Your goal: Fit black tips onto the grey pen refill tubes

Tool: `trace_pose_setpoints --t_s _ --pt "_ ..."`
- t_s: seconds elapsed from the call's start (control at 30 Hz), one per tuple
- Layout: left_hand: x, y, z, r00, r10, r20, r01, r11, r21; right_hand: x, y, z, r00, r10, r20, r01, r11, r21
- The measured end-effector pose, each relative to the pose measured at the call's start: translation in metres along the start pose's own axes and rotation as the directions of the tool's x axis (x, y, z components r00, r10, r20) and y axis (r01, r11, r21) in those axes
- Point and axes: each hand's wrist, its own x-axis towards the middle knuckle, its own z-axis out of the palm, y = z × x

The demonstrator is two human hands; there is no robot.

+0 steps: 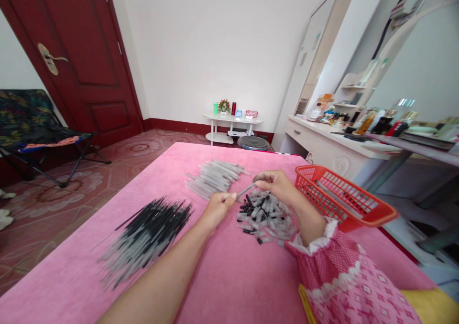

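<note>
A thin grey tube (246, 189) is sitting between both hands, just R of ctr frame, long axis slanting from lower L to upper R. L hand (219, 207) is holding the lower-L end, its grip pinched narrow, thumb vs. fingers; R hand (278, 184) is holding the upper-R end, fingertips bunched approx. in line w/ the tube. Can't tell if the R grip is hiding a small part too. Neither hand is clearly nearer: each is taking one end, so that shared axis is what counts. The cap pile (267, 216) is lying below the tube & R hand, R of ctr; the pale tube bundle (215, 177) is lying above the L hand, nr ctr; the dark rod bundle (152, 235) is spreading lower L, all on the pink counter (229, 276).
</note>
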Motion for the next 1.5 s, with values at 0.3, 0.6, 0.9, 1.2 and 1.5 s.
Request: trace_pose_setpoints --t_s 0.3,0.6,0.9,1.2,1.5 --pt "0.009 -0.016 -0.001 0.971 0.23 -0.059 -0.207 0.942 0.265 0.001 0.005 0.012 0.999 0.034 -0.031 -0.032 0.998 0.059" --pt "-0.006 0.001 -0.003 0.846 0.531 -0.051 -0.439 0.746 0.501 -0.006 0.0 0.018 0.943 0.332 0.001 -0.319 0.905 0.28" --pt "0.004 -0.001 -0.008 0.86 0.501 -0.092 -0.413 0.792 0.449 -0.007 -0.014 0.015 0.966 0.225 0.127 -0.236 0.968 0.082" --pt "0.009 -0.013 -0.001 0.92 0.389 -0.041 -0.36 0.883 0.303 -0.01 -0.015 0.019 0.971 0.024 0.24 0.114 0.83 -0.547" --pt "0.008 -0.002 -0.007 0.862 0.471 -0.188 -0.411 0.866 0.284 -0.007 -0.029 0.0 0.987 0.027 -0.161 -0.137 0.668 -0.732"
